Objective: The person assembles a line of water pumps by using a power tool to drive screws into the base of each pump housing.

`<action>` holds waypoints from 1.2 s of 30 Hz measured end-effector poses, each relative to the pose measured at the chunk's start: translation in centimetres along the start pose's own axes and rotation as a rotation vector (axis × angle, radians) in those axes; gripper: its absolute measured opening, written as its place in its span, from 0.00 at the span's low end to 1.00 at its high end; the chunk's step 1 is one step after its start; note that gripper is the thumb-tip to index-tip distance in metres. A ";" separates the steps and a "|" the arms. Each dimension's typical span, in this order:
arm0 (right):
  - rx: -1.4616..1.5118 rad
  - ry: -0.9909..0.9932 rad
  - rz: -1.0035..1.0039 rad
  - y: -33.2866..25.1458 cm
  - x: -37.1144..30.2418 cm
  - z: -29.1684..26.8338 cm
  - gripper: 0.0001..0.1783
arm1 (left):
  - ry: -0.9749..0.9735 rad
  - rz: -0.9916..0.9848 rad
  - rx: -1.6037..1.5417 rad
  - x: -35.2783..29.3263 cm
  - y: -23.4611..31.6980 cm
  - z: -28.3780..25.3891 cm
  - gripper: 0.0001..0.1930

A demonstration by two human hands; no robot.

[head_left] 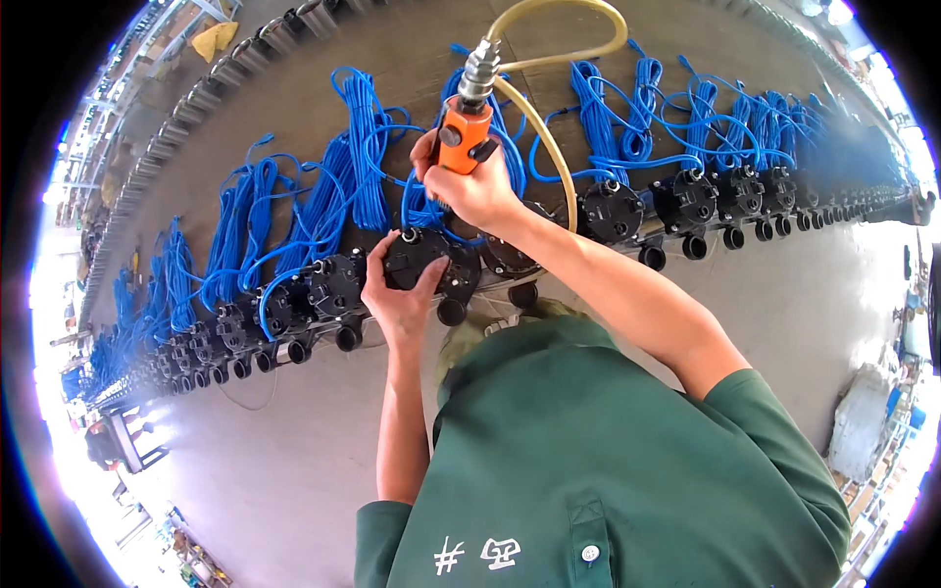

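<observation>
An orange air screwdriver [463,137] stands upright in my right hand [477,186], whose fingers are wrapped around its body. A metal coupling [480,71] joins its top to a yellowish air hose [549,137]. Its lower end is hidden behind my hand, so I cannot tell whether it touches anything. My left hand [397,294] grips the round top of a black pump [414,257], thumb on one side and fingers on the other. Blue cable rises from this pump, and a bundled blue cable [423,208] lies just behind it.
Similar black pumps [610,211] run in a long row to both sides, with round outlets facing me. Coiled blue cables [365,147] lie behind them on the dark surface. Along the far left edge stand metal cylinders [230,71], near a yellow cloth [214,39].
</observation>
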State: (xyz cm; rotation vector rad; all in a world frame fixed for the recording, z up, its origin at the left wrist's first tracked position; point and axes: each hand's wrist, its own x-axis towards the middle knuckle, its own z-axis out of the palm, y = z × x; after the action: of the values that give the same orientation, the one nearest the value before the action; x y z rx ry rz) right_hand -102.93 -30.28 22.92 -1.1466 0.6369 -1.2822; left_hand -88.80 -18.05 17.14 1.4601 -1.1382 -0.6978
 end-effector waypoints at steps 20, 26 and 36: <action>-0.290 -0.198 -0.158 -9.9 -4.8 1.0 0.17 | -0.015 0.266 0.322 0.4 -0.3 -1.3 0.47; -0.267 -0.101 -0.106 -6.8 -5.1 -0.4 0.19 | -0.037 0.521 0.161 -8.2 -1.6 1.7 0.21; -0.352 -0.080 -0.220 -8.3 -7.1 -1.4 0.16 | -0.055 0.308 0.149 -6.5 2.1 5.1 0.13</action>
State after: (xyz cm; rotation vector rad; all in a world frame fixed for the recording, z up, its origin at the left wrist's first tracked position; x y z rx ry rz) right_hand -109.17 -23.05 28.47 -1.5853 0.7098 -1.3327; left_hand -96.27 -13.98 16.98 1.3539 -1.4460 -0.4478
